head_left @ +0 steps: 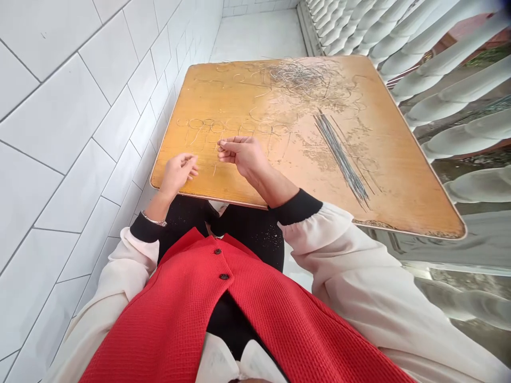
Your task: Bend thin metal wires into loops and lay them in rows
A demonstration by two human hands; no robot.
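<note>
2 hands hover over the wooden surface (pixel 399 181). The right hand (pixel 243 157) pinches its fingers closed as if holding wire too thin to tell, just below a row of wire loops (pixel 231 126); the left hand (pixel 178 173) curls its fingers loosely beside it.

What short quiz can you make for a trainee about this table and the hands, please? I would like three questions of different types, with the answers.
1. Multiple choice: On which wrist is the metal bracelet? A left, B right.
2. True or false: The tangle of fine wire on the wooden tabletop lies farther from the person than the row of wire loops.
3. Fill in the blank: The bundle of straight metal wires lies on the person's ____ side of the right hand.

Key: 1 A; 2 true; 3 right.
</note>
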